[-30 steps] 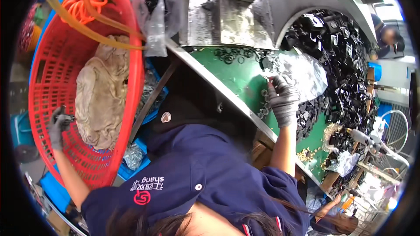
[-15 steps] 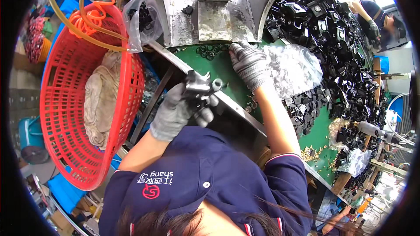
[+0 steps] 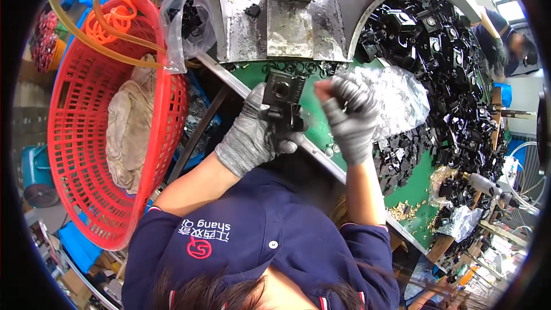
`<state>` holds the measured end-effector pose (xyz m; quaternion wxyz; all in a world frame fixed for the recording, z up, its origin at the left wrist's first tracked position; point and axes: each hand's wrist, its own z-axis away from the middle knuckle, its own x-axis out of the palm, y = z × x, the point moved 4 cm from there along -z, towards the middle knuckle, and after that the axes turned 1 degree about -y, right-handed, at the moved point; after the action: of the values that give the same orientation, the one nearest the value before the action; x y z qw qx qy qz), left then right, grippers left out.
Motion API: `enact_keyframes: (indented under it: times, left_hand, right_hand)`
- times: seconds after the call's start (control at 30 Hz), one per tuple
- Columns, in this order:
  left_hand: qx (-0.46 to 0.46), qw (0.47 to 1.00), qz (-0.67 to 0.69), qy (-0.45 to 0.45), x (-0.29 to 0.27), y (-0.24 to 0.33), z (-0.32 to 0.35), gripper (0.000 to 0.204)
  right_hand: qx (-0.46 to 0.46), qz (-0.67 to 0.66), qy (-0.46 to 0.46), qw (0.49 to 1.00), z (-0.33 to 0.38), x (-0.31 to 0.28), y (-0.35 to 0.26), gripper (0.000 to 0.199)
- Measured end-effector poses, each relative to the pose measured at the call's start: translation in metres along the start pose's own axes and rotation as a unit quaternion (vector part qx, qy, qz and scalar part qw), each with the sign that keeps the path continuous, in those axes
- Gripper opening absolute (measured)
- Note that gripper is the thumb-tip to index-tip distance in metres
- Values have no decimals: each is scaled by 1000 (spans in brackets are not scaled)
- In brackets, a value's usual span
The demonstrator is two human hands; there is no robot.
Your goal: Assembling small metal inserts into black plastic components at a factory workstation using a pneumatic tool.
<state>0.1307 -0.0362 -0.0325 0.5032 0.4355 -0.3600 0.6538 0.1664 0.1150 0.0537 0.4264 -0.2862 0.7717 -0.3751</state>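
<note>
My left hand [image 3: 248, 139], in a grey knit glove, grips a black metal part [image 3: 281, 99] over the table's near edge. A block with a round hole forms the upper end of this part, and a smaller bracket-like piece is below it. To its right, my gloved right hand [image 3: 353, 116] is raised with its fingers curled together. Motion smears those fingertips, and whatever they pinch is too small or hidden to make out. Behind both hands, several thin black rings [image 3: 321, 69] lie on the green tabletop [image 3: 313, 106], along the foot of a grey metal fixture [image 3: 290, 28].
A clear bag of small shiny pieces [image 3: 396, 100] lies beside my right hand. Black metal parts [image 3: 436, 40] heap up behind it, with brass-coloured pieces [image 3: 404, 211] nearer me. A red plastic basket [image 3: 74, 166] holding cloth [image 3: 129, 132] stands left. Another person [image 3: 499, 40] is far right.
My right hand has come back from the rings toward me, its fingers now curled. My left hand has moved up and right, turning the black part so its holed face shows.
</note>
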Motion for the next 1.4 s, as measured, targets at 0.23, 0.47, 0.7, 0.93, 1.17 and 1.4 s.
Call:
enact_keyframes:
  times: [0.23, 0.47, 0.7, 0.93, 1.17, 1.4]
  left_hand:
    - [-1, 997, -18, -79, 20, -14, 1, 68]
    - [61, 996, -63, 19, 10, -14, -6, 66]
    - [56, 990, -128, 0, 13, -12, 1, 73]
    - [0, 995, -72, -65, 9, -24, -2, 68]
    - [-36, 949, -312, -39, 13, -16, 15, 75]
    - [290, 584, -754, 81, 31, 21, 59, 77]
  right_hand:
    - [-194, 98, -76, 973, 2, 13, -26, 15]
    - [-267, 234, -106, 929, 16, 12, -26, 27]
    - [-261, 173, -93, 945, 22, 8, -18, 44]
    - [-195, 119, -136, 964, 30, -8, -18, 40]
    - [-98, 64, -113, 987, 4, -21, -33, 36]
    - [66, -80, -216, 971, 51, 1, -1, 33]
